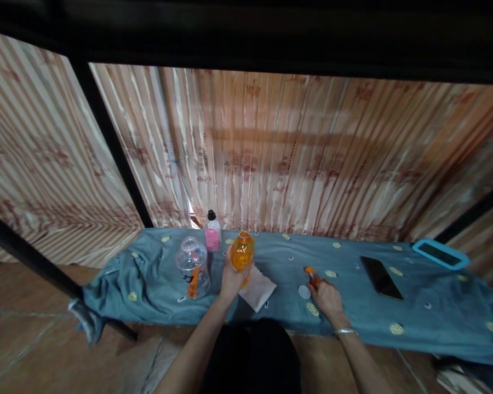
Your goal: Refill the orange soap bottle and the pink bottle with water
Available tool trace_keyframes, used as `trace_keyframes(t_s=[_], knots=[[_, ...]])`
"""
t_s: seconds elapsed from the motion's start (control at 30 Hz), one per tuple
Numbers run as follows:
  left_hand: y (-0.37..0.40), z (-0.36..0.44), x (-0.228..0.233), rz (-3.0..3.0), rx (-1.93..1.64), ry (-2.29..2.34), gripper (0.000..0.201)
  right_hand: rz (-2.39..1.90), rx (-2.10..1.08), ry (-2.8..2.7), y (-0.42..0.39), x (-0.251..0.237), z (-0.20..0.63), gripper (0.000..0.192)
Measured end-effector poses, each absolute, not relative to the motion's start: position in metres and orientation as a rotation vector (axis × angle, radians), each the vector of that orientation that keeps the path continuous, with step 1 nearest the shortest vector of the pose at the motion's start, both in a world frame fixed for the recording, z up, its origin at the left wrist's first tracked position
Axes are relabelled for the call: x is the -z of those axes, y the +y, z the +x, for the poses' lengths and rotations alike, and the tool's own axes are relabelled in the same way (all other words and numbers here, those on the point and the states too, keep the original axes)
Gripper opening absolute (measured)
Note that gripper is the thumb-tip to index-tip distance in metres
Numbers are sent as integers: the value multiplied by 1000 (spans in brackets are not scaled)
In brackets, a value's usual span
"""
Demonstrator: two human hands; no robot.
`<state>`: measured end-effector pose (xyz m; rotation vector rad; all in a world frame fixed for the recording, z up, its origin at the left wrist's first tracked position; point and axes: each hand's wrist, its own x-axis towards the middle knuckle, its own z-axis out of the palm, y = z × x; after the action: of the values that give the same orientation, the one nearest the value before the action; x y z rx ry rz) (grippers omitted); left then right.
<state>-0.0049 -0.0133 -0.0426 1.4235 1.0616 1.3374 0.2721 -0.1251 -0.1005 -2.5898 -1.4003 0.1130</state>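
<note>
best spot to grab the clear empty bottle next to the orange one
Grip the clear bottle around its middle, at the orange label band, coming from its left side. It stands upright with the left side open, while the left hand holding the orange bottle crowds its right.

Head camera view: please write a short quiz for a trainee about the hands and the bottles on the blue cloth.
1. True or false: the left hand holds the orange bottle upright.
2. Which thing lies nearest the right hand? A. black phone B. white cap C. pink bottle
3. Fill in: the clear empty bottle stands to the ____ of the orange bottle in the picture.

Key
1. True; its mouth is open at the top.
2. B; the right hand's fingers also grip a small orange cap.
3. left
</note>
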Motion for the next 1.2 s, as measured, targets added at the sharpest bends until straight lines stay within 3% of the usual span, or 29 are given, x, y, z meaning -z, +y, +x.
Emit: trace_keyframes(t_s=[0.2, 0.4, 0.73, 0.9, 1.2], knots=[[-7, -2, 43, 1394, -1312, 1137, 64, -2536, -281, -1316, -127, 100, 288, 32], [-3, -3, 48, 1398, -1314, 1088, 56, -2356, -665, -997, -125, 84, 327, 22], [2, -8, 57, 1389, -1267, 989, 52, -1446, -1215, -372, -122, 38, 309, 14], [4, -11, 53, 1415, -1247, 926, 57, -1168, -1229, -250, -94, 4, 288, 14], [9, -11, 58, 1372, -1182, 856, 64, -1004, -966, -210, -37, -45, 272, 9]])
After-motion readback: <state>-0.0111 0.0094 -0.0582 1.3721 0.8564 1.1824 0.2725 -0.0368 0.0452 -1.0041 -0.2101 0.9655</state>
